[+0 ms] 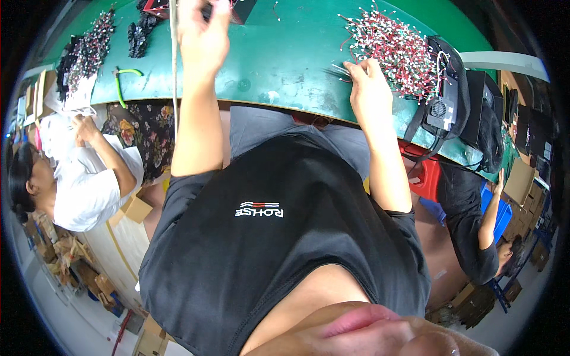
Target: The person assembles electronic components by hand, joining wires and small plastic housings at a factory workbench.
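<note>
My right hand (370, 89) is closed on thin metal tweezers (339, 71), whose tips point left over the green tabletop. Just beyond that hand lies a big tangled pile of short red and black wires with white connectors (392, 50). At the top edge my left hand (203, 38) is curled, thumb toward fingers, beside a red and black box (242, 10). The fingertips are blurred and partly cut off, so what they hold cannot be made out.
Green-handled pliers (122, 86) and black parts (141, 35) lie left, near another wire bundle (92, 50). An upright pole (174, 71) stands beside my left forearm. A black bag with a small device (442, 110) sits right. Co-workers sit on both sides.
</note>
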Motion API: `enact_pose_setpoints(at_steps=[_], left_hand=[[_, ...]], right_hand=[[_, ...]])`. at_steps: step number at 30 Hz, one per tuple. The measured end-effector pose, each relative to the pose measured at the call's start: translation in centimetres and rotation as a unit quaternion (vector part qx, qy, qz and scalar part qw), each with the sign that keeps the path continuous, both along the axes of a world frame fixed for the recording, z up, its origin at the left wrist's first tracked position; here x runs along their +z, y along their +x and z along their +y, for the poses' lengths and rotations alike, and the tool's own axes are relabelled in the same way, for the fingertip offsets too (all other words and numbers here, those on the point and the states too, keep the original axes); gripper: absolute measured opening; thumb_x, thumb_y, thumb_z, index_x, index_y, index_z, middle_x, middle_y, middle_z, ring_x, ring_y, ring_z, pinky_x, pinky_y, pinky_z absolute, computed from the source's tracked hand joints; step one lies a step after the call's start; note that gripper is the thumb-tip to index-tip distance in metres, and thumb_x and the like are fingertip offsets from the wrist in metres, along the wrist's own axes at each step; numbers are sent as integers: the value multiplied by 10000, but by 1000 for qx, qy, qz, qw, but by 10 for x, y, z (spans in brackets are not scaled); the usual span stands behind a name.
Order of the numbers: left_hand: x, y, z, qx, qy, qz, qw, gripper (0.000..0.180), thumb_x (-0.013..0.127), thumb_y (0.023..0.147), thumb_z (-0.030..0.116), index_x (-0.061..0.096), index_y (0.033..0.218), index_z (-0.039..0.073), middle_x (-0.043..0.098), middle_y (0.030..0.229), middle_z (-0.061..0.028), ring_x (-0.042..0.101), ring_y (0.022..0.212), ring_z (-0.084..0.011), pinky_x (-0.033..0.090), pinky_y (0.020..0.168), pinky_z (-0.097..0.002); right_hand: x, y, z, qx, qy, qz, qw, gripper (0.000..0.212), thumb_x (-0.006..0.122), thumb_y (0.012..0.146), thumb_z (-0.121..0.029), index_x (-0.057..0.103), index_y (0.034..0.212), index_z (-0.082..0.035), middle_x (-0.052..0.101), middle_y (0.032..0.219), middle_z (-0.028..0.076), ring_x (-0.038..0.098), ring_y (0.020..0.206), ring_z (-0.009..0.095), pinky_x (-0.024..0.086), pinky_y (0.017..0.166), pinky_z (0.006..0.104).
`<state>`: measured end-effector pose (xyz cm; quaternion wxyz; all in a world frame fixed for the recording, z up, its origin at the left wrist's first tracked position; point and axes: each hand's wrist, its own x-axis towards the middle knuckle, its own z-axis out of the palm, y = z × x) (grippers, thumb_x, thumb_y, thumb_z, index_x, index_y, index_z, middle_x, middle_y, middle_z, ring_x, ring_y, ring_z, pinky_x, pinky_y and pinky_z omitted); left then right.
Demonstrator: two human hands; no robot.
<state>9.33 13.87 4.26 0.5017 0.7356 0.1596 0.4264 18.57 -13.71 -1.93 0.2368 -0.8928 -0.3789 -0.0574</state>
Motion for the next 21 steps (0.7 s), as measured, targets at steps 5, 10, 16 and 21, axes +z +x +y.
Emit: enact_pose_setpoints(at_steps=[5,10,16,21], left_hand=[[-49,-31,-43,-249,-281,-23,927,503,627,896,-47,489,1379,-16,525,1136,-65,598,973,-181,539,816,-303],[-62,-47,-66,-339,-480,-39,808,519,635,938,23,443,1417,-37,598,1133,-80,619,1160,-268,519,1013,-349],[-71,-44,-73,-371,-599,-90,703,407,638,962,95,510,1333,-13,614,1180,-111,629,1162,-305,535,1009,-370],[-80,-41,-75,-407,-644,-120,636,373,631,980,165,532,1298,-1,608,1216,-109,649,1094,-259,570,914,-319]], right_hand=[[-6,1,0,35,-43,-7,998,208,573,873,-80,703,1034,-58,577,934,117,624,880,292,517,752,403],[-5,-1,6,30,-43,2,999,183,593,867,-85,698,1012,-52,570,918,124,617,872,291,513,754,405],[-5,-2,7,15,-53,0,998,181,596,870,-76,695,1019,-49,571,911,128,619,879,297,512,750,410],[-4,4,5,15,-16,19,1000,179,585,876,-72,695,1015,-46,587,936,131,624,904,302,515,767,411]])
